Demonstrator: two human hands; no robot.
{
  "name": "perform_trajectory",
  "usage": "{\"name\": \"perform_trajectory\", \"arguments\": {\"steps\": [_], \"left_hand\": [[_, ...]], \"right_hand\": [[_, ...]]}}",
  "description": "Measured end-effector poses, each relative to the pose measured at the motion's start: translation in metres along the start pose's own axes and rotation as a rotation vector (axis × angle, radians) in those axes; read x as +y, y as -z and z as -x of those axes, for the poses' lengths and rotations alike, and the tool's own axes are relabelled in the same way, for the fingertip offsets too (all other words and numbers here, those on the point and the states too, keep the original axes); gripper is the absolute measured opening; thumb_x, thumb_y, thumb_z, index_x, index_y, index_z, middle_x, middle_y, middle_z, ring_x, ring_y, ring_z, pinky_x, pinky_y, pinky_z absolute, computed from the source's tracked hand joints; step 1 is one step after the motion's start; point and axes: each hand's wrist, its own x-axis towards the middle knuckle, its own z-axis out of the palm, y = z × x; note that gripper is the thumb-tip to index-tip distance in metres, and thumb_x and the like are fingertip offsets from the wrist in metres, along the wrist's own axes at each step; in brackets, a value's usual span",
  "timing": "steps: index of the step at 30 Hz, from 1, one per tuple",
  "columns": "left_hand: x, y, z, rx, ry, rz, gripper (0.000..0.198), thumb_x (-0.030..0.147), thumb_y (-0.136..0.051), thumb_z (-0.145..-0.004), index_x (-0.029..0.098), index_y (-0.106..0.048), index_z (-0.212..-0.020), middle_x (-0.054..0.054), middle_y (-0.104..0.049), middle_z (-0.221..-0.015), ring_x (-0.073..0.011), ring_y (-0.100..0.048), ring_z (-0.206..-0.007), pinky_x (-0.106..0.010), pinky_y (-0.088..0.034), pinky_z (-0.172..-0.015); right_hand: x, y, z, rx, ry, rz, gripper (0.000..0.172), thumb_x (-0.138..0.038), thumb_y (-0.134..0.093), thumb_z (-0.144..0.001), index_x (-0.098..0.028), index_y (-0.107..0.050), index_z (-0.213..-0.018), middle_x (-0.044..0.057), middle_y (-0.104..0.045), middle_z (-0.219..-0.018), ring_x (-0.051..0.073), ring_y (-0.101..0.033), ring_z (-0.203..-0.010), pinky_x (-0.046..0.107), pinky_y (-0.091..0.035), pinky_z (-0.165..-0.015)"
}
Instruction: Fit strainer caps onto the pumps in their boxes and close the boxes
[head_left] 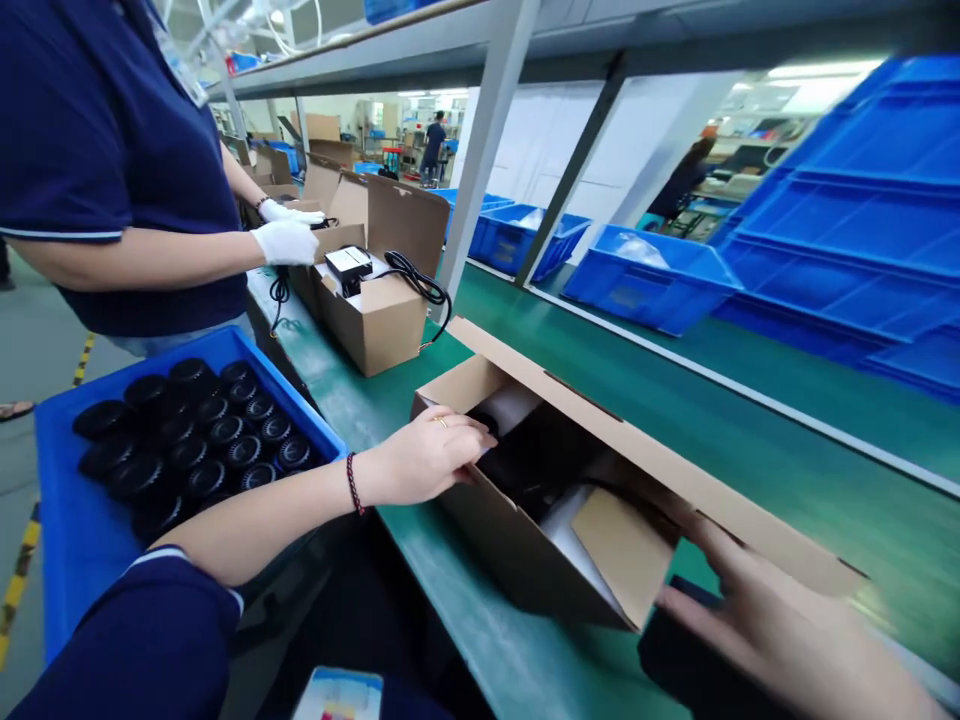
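An open cardboard box (517,540) with a raised lid flap lies on the green bench in front of me. Inside it are white padding and dark contents that are hard to make out in the shadow. My left hand (427,455) is at the box's left end, fingers closed in a pinch over the near rim. A small black rounded part (487,424) shows at its fingertips, mostly hidden. At the box's right end, my blurred right hand (780,610) has thumb and fingers apart, fingertips against the end panel and the lid's edge.
To my left stands a blue bin (56,480) of several black ribbed round parts (225,430). Beyond it a co-worker in white gloves (289,240) handles another box (375,330) with a black cable (412,275). Blue crates (652,275) and a shelf post (491,130) line the far side.
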Motion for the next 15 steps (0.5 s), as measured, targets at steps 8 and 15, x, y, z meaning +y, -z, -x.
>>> {"name": "perform_trajectory", "arguments": {"steps": [8,15], "left_hand": [[-0.058,0.036,0.015,0.002,0.152,0.004,0.049,0.02,-0.068,-0.085,0.019,-0.057,-0.133,-0.011,-0.068,-0.121,-0.0265,-0.062,-0.114,-0.044,-0.046,-0.106],[-0.095,0.03,0.034,0.178,0.209,0.043,0.052,0.055,-0.087,-0.071,0.017,-0.058,-0.093,-0.012,-0.07,-0.108,-0.0279,-0.065,-0.11,-0.05,-0.038,-0.112]], "right_hand": [[-0.042,-0.046,-0.064,0.07,-0.05,-0.115,0.076,-0.08,-0.032,-0.097,-0.014,-0.063,-0.121,0.009,-0.065,-0.083,0.022,-0.065,-0.056,0.033,-0.054,-0.049],[-0.06,-0.071,-0.098,0.03,-0.028,-0.129,0.089,-0.081,-0.029,-0.096,-0.007,-0.052,-0.14,0.015,-0.071,-0.088,0.028,-0.072,-0.068,0.035,-0.058,-0.057]]}}
